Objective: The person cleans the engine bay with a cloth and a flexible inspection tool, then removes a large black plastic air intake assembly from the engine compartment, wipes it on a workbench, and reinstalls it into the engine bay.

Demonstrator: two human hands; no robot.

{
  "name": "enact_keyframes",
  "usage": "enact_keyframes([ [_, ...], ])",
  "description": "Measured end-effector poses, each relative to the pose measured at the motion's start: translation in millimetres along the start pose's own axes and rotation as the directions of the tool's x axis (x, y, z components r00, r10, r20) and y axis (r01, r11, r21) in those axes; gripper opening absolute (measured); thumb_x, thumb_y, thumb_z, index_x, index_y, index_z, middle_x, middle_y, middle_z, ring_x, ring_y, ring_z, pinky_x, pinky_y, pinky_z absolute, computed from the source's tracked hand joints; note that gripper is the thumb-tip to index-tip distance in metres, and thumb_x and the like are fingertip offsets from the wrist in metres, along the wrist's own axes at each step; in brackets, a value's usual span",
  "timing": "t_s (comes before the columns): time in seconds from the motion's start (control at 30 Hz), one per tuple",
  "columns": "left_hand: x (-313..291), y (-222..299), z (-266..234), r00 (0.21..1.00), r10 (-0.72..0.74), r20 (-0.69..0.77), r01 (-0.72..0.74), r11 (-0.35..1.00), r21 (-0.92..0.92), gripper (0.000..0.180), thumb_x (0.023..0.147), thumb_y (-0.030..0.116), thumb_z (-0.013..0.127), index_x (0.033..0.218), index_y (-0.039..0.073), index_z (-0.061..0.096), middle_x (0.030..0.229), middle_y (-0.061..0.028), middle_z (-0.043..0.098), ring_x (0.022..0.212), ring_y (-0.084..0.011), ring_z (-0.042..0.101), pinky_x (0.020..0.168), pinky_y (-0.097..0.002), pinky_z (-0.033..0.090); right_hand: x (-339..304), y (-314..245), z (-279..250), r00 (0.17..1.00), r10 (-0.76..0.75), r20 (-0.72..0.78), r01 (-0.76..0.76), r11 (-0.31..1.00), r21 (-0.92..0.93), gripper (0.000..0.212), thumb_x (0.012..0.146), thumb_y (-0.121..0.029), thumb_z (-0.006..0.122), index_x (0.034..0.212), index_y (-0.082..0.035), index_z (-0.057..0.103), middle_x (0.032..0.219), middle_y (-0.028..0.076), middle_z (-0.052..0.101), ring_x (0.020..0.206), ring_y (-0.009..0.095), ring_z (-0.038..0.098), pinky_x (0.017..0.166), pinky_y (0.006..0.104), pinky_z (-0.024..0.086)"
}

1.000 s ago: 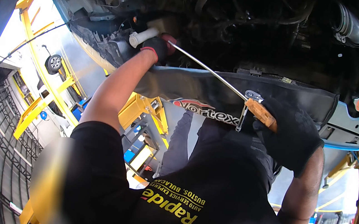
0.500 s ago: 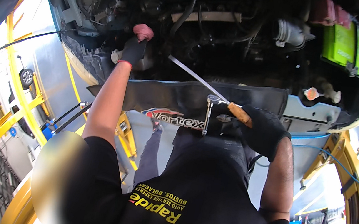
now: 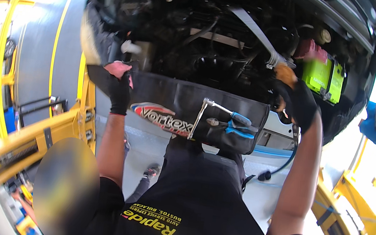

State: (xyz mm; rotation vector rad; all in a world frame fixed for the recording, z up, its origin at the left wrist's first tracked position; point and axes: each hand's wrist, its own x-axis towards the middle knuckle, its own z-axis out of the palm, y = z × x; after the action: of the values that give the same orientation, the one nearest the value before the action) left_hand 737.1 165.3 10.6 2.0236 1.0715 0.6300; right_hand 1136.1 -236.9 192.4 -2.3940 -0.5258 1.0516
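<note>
Black-gloved, my left hand is closed round a crumpled pink rag at the front edge of a car's engine bay. My right hand, also gloved, grips the wooden handle of a long flat metal blade. The blade slants up and left over the dark engine; its exact kind I cannot tell. Below, on a black fender cover, lie a ratchet with a long extension and blue-handled pliers.
A bright green battery with a pink cover sits beside my right hand. A dark cable end hangs below the bumper. Yellow lift arms stand on both sides. Another person's shoe shows on the floor.
My left hand has brought the rag back from inside the engine bay to its front edge. My right hand has raised the blade over the engine, beside the battery. The view has shifted.
</note>
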Motion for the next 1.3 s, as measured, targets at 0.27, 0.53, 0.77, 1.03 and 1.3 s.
enact_keyframes([
  [0.27,-266,73,-22,0.953,0.287,-0.094,-0.274,0.953,0.131,0.013,0.099,0.002,0.057,0.103,0.010,0.066,0.083,-0.0090,0.058,0.073,-0.0248,0.060,0.077,-0.0404,0.047,81,-61,12,0.903,-0.340,0.263,0.317,0.940,0.126,0.037,0.103,-0.038,0.061,0.104,-0.003,0.072,0.076,0.012,0.072,0.060,0.020,0.067,0.063,0.0397,0.051],
  [0.53,-702,-37,23,0.607,-0.787,-0.110,0.765,0.542,0.349,0.049,0.095,0.047,0.064,0.120,0.004,0.068,0.110,-0.0278,0.073,0.111,-0.0489,0.068,0.089,-0.0544,0.053,67,23,26,0.957,-0.279,0.077,0.281,0.959,-0.023,0.043,0.096,-0.043,0.070,0.101,-0.001,0.074,0.079,0.013,0.072,0.071,0.024,0.070,0.065,0.0421,0.053],
  [0.77,-745,-59,17,0.552,-0.830,-0.080,0.768,0.469,0.437,0.048,0.094,0.044,0.068,0.119,0.003,0.070,0.110,-0.0270,0.074,0.107,-0.0462,0.070,0.088,-0.0515,0.054,-31,193,-113,1.000,0.019,-0.011,-0.018,0.995,0.096,0.038,0.099,-0.042,0.067,0.097,-0.005,0.069,0.080,0.013,0.071,0.067,0.025,0.068,0.057,0.0423,0.050],
  [1.03,-609,-98,7,0.768,-0.614,-0.181,0.618,0.785,-0.045,0.047,0.092,0.040,0.073,0.118,0.001,0.072,0.110,-0.0260,0.075,0.102,-0.0431,0.072,0.088,-0.0482,0.055,-127,291,-166,0.967,0.129,-0.218,-0.072,0.966,0.250,0.031,0.100,-0.037,0.067,0.092,-0.007,0.070,0.077,0.006,0.068,0.065,0.020,0.065,0.061,0.0374,0.049],
  [1.3,-567,-74,-39,0.856,-0.505,-0.107,0.505,0.863,-0.034,0.048,0.090,0.042,0.074,0.115,0.000,0.073,0.104,-0.0217,0.077,0.099,-0.0408,0.074,0.087,-0.0457,0.056,-190,247,-115,0.961,0.071,-0.267,-0.046,0.994,0.100,0.034,0.097,-0.043,0.069,0.098,-0.009,0.074,0.083,0.003,0.067,0.071,0.018,0.064,0.066,0.0343,0.048],
])
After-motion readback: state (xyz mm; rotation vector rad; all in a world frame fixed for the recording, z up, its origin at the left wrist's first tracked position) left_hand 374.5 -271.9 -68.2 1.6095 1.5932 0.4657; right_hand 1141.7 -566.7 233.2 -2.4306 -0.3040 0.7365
